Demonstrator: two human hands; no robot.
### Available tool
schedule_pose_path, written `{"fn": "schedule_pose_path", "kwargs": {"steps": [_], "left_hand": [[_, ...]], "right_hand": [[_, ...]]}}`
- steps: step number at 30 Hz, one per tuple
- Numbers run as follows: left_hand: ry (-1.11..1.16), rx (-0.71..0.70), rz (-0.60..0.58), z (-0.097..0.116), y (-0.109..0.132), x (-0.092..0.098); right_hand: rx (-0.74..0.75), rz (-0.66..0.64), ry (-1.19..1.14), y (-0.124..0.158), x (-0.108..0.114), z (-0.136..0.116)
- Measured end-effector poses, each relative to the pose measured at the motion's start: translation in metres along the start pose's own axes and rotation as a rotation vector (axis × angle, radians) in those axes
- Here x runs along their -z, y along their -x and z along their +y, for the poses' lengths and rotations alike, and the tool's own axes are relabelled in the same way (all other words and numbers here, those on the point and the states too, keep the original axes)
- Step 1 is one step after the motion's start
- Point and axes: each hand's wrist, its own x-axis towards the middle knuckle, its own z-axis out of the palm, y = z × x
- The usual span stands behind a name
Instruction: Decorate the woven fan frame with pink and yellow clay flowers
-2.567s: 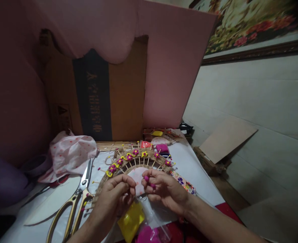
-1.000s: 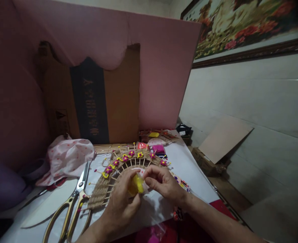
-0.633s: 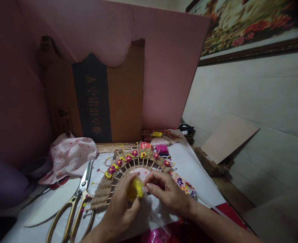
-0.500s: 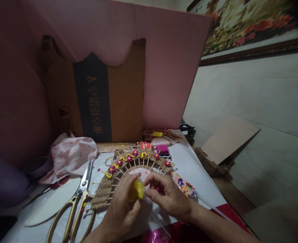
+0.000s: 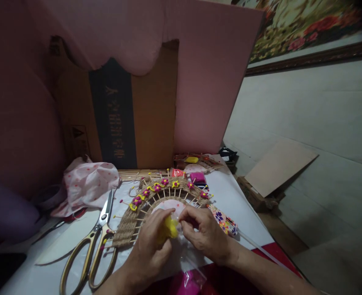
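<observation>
My left hand point(image 5: 152, 246) grips a lump of yellow clay point(image 5: 168, 228) in a clear plastic bag. The fingertips of my right hand point(image 5: 204, 237) pinch at the top of that lump, thumb and forefinger pressed together. Both hands hover over the inner side of a woven jute arch point(image 5: 128, 223) set with wooden sticks and small magenta and yellow clay flowers point(image 5: 156, 187). A bag of magenta clay point(image 5: 184, 283) lies just below my wrists.
Gold-handled scissors point(image 5: 90, 254) lie left of the arch on the white table sheet point(image 5: 245, 217). A spotted pink cloth point(image 5: 87, 184) sits behind them. More clay packets point(image 5: 196, 177) rest at the back. A cardboard box point(image 5: 122, 119) draped in pink stands behind the table.
The magenta bits left my fingers, and my left hand picked up the bagged yellow clay from the table. My right fingertips have closed in on the lump's top.
</observation>
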Motion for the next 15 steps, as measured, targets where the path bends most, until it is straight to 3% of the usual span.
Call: {"fn": "schedule_pose_path", "kwargs": {"steps": [5, 15], "left_hand": [[0.107, 0.169, 0.006, 0.002, -0.002, 0.000], [0.125, 0.178, -0.037, -0.002, 0.001, 0.002]], "right_hand": [[0.024, 0.019, 0.002, 0.002, 0.000, -0.003], [0.170, 0.060, -0.108, 0.002, -0.001, 0.007]]}}
